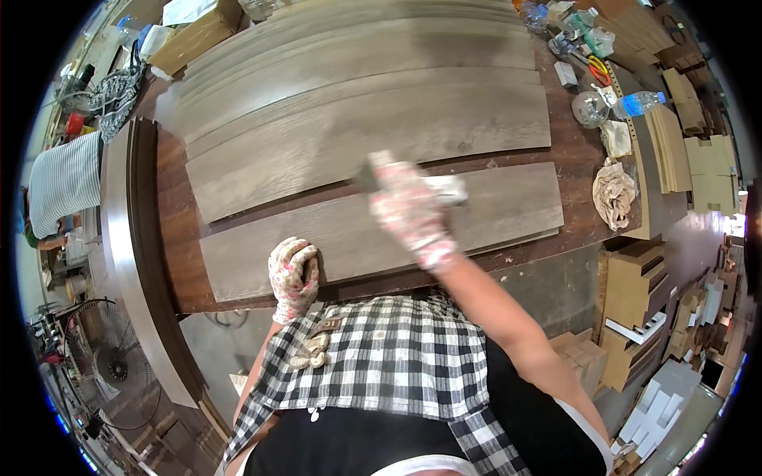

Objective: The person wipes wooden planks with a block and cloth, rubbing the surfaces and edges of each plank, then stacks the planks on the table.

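Checked apron (389,357) comes nearest, just bodyward of the left hand (293,276). Its gloved fingers curl at a plank's (508,202) near edge; whether they grip, I cannot tell. Blur hides the right hand's (410,210) grasp; a white thing (449,189) sits beside those fingers. Lying beneath them, the plank looks stiff, smooth, perhaps heavy: best held by opposite edges.
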`<state>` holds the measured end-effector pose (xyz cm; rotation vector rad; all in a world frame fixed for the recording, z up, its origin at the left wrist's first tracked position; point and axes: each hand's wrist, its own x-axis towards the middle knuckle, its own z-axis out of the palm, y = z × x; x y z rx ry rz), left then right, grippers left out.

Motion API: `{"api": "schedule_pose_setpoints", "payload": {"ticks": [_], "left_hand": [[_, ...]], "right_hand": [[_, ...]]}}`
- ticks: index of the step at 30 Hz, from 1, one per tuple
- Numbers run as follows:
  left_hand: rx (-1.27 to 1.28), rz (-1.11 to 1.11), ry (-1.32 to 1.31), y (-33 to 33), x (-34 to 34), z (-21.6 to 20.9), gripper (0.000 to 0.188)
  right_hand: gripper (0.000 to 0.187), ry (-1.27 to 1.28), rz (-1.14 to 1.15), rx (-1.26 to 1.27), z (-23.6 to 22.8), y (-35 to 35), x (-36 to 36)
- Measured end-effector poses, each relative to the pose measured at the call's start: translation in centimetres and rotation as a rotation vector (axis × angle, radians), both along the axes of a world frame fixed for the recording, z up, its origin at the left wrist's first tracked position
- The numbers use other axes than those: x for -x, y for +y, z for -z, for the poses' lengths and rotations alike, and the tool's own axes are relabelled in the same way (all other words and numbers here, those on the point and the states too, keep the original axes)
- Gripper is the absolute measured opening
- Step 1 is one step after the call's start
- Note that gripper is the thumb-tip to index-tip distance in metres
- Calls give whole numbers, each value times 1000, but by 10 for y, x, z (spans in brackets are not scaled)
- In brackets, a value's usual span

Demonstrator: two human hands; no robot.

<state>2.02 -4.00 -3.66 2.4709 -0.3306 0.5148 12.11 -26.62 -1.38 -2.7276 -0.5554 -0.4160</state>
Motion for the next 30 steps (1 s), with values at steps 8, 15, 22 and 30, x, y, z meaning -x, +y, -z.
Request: {"api": "schedule_pose_setpoints", "payload": {"ticks": [8, 15, 22, 30], "left_hand": [[-95, -51, -89, 1, 28, 18, 17], [34, 153, -42, 1, 35, 22, 23], [97, 333, 276, -50, 27, 23, 23], [146, 460, 12, -57, 15, 18, 25]], "right_hand": [[47, 445, 363, -298, -9, -76, -4], [65, -10, 193, -36, 1, -25, -4], [64, -18, -555, -243, 13, 145, 2], [44, 545, -803, -564, -56, 167, 16]]}}
